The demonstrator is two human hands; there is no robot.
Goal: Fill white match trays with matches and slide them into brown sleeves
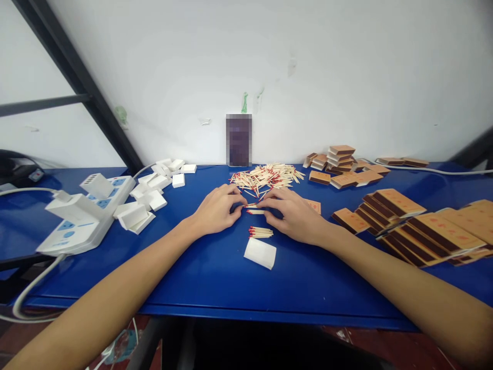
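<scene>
Over the middle of the blue table, my left hand and my right hand face each other, fingertips pinched. Between them lie red-headed matches; the left fingertips are at the head end, the right ones at the plain end. Just below these, another match reaches under the right fingers. Closer to me is a small row of matches, heads to the left, beside a white matchbox tray. Behind the hands spreads a loose heap of matches. A matchbox sleeve is partly hidden behind my right hand.
White matchbox trays are piled at left, near a power strip with plugs and cables. Brown matchbox sleeves are stacked at right, with more sleeves farther back. A pixelated dark rectangle stands against the wall.
</scene>
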